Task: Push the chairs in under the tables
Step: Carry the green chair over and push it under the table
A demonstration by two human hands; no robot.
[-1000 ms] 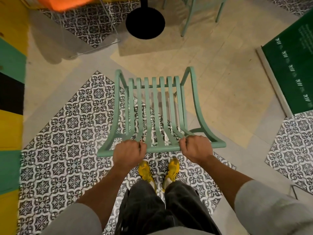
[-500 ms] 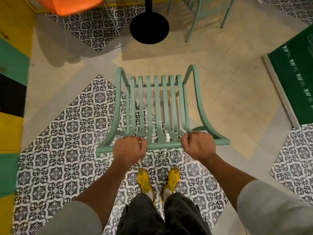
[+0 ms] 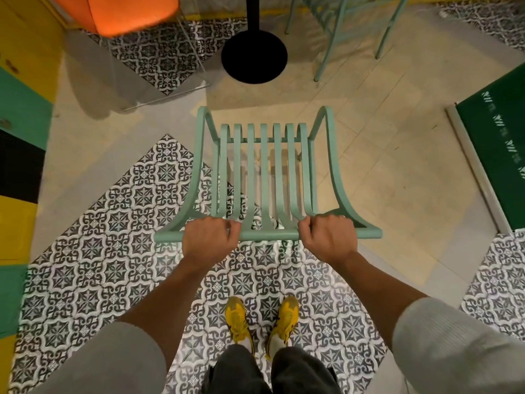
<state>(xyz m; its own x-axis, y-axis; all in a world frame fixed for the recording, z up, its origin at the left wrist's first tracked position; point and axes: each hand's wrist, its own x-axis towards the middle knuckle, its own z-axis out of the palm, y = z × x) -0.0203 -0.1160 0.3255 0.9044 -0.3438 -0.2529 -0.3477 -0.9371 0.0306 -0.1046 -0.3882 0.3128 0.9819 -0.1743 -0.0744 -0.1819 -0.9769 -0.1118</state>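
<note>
The green chair [image 3: 262,177] is gripped at its top rail by both clenched hands, left hand [image 3: 208,237] and right hand [image 3: 328,237], with the black bench base [image 3: 254,58] straight ahead, the benchtop presumably out of view.

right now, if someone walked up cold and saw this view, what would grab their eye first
Dead centre, the mint green slatted chair seen from above, with the left hand and right hand each in a closed grip on its top rail. Beyond it, the black round table base stands at top centre, with a bright orange seat in the top left corner. Yellow shoes stand out against the patterned floor tiles below.
</note>
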